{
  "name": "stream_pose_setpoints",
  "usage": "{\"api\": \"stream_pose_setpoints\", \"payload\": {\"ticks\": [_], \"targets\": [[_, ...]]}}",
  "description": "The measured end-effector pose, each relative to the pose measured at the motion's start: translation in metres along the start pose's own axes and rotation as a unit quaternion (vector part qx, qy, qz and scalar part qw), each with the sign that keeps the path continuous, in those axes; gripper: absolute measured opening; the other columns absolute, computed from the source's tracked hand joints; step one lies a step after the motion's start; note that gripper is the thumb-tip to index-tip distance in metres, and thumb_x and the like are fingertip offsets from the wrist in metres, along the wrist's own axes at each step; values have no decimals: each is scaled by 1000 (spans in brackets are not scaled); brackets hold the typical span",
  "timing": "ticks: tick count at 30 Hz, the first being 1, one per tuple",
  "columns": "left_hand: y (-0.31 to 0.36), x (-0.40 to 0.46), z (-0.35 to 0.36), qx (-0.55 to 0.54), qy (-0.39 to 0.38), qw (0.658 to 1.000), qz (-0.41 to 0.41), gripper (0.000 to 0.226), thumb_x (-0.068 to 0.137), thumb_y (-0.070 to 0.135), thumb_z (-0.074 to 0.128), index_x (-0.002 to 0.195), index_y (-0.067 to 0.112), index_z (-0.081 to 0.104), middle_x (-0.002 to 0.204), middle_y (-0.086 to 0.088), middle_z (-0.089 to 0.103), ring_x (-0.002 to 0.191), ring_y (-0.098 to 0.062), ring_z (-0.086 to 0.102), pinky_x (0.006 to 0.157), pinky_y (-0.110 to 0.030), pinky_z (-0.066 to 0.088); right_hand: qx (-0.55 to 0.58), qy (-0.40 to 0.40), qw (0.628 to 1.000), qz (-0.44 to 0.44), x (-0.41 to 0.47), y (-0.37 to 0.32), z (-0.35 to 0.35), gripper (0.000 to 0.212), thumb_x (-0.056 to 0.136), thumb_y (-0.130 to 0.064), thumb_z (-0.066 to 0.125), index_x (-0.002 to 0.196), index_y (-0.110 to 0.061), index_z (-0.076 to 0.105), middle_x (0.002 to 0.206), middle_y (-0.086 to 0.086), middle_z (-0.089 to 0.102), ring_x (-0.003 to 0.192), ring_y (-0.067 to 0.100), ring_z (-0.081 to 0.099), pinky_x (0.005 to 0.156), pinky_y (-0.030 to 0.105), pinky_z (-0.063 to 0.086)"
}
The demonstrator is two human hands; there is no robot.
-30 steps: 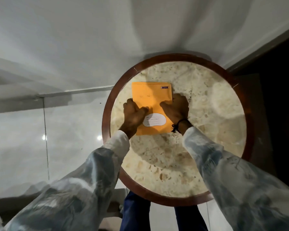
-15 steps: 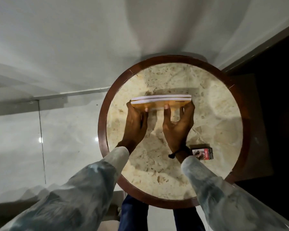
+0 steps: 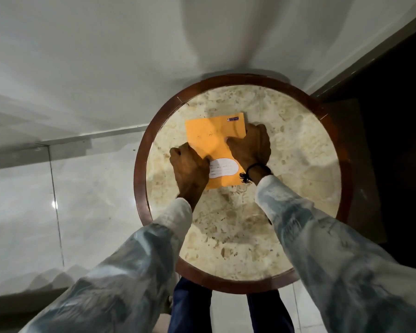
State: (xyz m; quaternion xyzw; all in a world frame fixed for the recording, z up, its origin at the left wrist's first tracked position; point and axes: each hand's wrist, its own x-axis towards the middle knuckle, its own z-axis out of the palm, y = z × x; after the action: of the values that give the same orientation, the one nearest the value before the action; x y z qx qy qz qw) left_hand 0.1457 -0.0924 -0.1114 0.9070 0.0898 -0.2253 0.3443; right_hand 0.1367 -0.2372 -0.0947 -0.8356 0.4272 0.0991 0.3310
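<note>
An orange notebook (image 3: 214,138) with a white label lies flat, slightly turned, on a round marble table (image 3: 298,164) with a dark wooden rim. My left hand (image 3: 190,168) grips the notebook's left edge near the label, thumb on the cover. My right hand (image 3: 250,146) grips the right edge, thumb lying across the cover. A black cord bracelet circles my right wrist.
White wall rises behind the table; glossy pale floor tiles lie to the left. A dark wooden surface (image 3: 394,140) borders the table on the right. My legs in blue trousers (image 3: 190,308) stand at the table's near edge.
Half a second ago the notebook was held up on edge with both hands; now it lies flat on the table, cover up. A small box seen by my right wrist is now out of sight.
</note>
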Motion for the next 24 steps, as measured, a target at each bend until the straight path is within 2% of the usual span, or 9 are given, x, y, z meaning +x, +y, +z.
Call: {"api": "stream_pose_setpoints", "payload": {"ticks": [2,6,9,13,15,17,19,21,24], "targets": [[1,-1,3,16,-1,1000,-3,58,87,27,78,131,0,53,136,-21,47,127,-42,47,105,-47,46,-20,-5,1000,11,1,5,5,48,81,-39,76,114,-7,66,128,12,58,117,37,60,89,45,54],[2,-5,2,23,4,1000,13,66,86,24,80,139,1,47,141,-20,45,130,-41,47,109,-48,44,9,-1,1000,1,1,11,8,54,80,-41,79,117,-6,62,125,15,62,118,37,60,92,45,53],[12,-9,3,73,18,997,11,67,87,21,79,141,5,43,142,-20,47,130,-41,48,106,-50,47,74,8,997,18,0,20,-4,69,77,-40,82,133,-11,54,126,16,67,120,36,62,95,45,53],[27,-18,8,199,85,973,84,40,100,12,48,140,8,48,143,-20,50,126,-41,52,97,-49,47,104,86,991,18,-32,70,-32,56,84,-37,76,132,-14,58,117,14,71,110,33,67,86,35,52],[29,-22,18,219,63,959,170,47,102,16,46,148,5,44,156,-23,41,140,-45,43,109,-53,41,78,96,992,22,-62,107,-44,50,85,-37,74,128,-16,59,116,13,67,106,32,66,83,33,52],[25,-23,31,253,-4,938,237,61,106,31,43,159,6,27,169,-23,19,156,-44,20,125,-59,21,45,93,993,52,-92,138,-53,51,84,-41,72,128,-22,54,117,11,61,108,33,62,85,44,55],[17,-21,45,283,-50,922,259,68,108,42,33,164,9,12,173,-20,3,160,-40,3,129,-61,7,34,94,990,96,-117,159,-54,59,79,-45,73,128,-24,49,122,9,58,114,33,58,89,52,54],[7,-21,54,297,-56,915,268,71,107,45,30,164,9,7,173,-21,0,160,-40,-1,129,-62,5,43,83,986,135,-134,169,-49,68,74,-46,77,128,-22,44,126,10,55,117,36,55,92,55,53],[-2,-17,59,307,-44,911,272,72,107,46,29,164,8,6,172,-22,2,160,-41,0,128,-63,5,76,69,976,192,-139,167,-35,76,68,-46,84,123,-15,42,123,13,53,112,38,56,91,50,54]]}}
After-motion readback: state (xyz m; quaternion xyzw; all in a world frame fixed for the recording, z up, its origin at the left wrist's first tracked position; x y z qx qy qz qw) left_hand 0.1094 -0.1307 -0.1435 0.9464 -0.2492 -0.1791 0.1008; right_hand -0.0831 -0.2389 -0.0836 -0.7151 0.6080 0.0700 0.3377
